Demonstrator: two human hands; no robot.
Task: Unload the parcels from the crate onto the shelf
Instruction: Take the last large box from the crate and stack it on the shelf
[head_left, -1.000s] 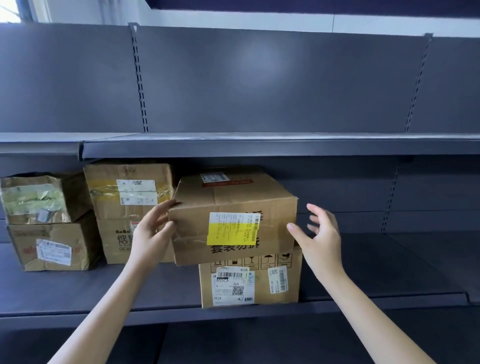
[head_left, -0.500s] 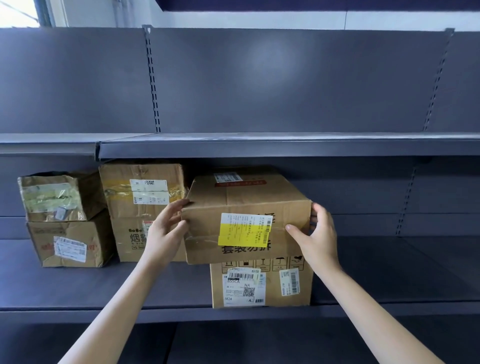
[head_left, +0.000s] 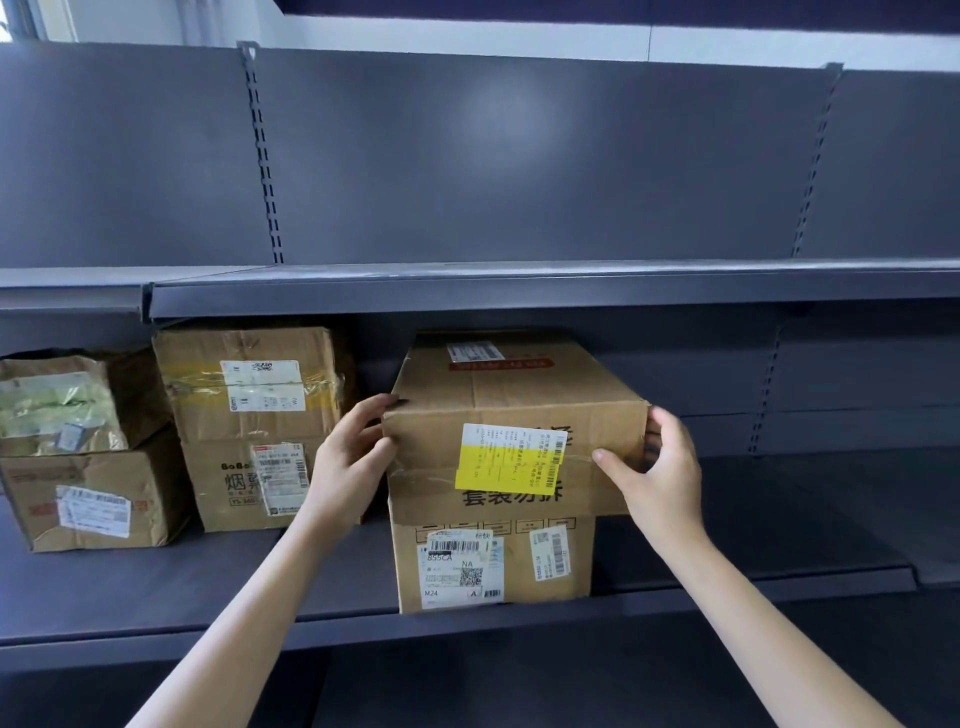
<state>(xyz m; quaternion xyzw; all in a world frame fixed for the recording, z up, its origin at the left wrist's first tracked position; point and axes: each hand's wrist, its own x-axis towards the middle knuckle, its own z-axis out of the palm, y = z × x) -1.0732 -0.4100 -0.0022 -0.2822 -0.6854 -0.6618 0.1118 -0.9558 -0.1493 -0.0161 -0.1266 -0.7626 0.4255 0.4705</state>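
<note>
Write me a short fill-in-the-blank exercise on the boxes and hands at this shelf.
1. The box with the yellow label sits on top of ____ box.
2. The left hand and the right hand both hold the ____ box of that stack.
3. The shelf carries ____ stacks of boxes.

Missing words: another; top; three
</note>
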